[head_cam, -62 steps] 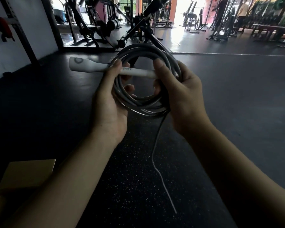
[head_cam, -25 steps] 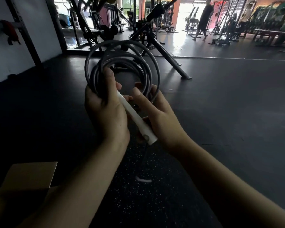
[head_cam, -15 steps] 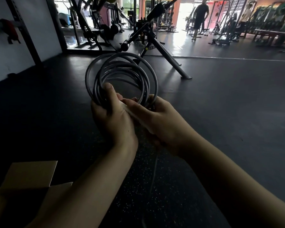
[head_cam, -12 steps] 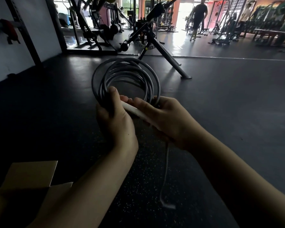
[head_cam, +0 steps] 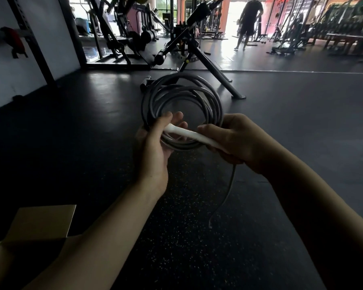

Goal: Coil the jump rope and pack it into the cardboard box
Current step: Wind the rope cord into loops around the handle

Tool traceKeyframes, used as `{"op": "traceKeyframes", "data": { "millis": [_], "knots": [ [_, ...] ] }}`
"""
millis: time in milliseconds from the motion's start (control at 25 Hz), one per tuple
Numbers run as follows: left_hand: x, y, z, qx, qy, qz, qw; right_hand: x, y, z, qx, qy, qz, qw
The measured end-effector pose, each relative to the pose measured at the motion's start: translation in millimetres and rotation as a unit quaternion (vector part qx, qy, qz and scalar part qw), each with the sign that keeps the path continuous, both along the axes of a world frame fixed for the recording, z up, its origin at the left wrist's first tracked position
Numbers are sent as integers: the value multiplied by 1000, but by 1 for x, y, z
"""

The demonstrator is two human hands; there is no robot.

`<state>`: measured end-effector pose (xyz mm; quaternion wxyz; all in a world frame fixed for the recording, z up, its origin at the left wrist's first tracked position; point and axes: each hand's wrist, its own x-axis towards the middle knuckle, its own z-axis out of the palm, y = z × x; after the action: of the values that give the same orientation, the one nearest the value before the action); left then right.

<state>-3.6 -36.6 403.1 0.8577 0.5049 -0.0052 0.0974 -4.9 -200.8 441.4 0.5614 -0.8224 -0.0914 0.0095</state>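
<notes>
Head view, grey coiled jump rope (head_cam: pixel 182 97), white handle (head_cam: pixel 189 135)

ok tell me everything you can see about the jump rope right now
The jump rope is a grey, smooth, plastic-looking cord wound into several loose round loops, held upright in front of the person. The left hand pinches the loops at their lower left. A white handle lies across the bottom of the coil, its far end in the right hand. One loose tail hangs below the right hand toward the dark floor.

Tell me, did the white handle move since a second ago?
Yes. The white handle swung up from pointing down-right and now lies flatter across the coil, judged against the gym floor.
</notes>
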Motion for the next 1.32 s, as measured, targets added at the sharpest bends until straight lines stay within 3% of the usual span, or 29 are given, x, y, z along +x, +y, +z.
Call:
{"op": "traceKeyframes", "data": {
  "millis": [80,200,360,480,560,600,760,880,1000,1080,1160,1320],
  "knots": [
    [11,16,1,20,-32,-5,999,-1,-3,5,-67,-27,1,997],
    [18,44,15,220,-109,-56,968,-3,-5,13,-177,-74,17,981],
    [10,73,48,494,-142,-143,846,-5,-8,22,-296,-112,47,948],
    [-8,60,67,666,-131,-142,721,-8,2,21,-371,-132,71,917],
    [-18,40,65,729,-123,-154,656,-11,11,19,-401,-134,80,903],
    [-19,33,61,735,-127,-159,646,-11,13,18,-407,-130,79,900],
    [-8,25,42,678,-125,-193,698,-7,6,11,-390,-116,70,911],
    [-1,29,36,659,-111,-204,715,-2,2,4,-351,-113,99,924],
    [6,37,33,622,-110,-197,750,1,1,2,-226,-84,94,966],
    [8,41,31,547,-120,-200,804,1,-3,8,-70,-64,85,992],
    [7,44,31,439,-121,-203,867,3,-10,14,66,-62,63,994],
    [16,50,28,219,-81,-135,963,8,-13,6,129,-48,9,990]
  ]
}}
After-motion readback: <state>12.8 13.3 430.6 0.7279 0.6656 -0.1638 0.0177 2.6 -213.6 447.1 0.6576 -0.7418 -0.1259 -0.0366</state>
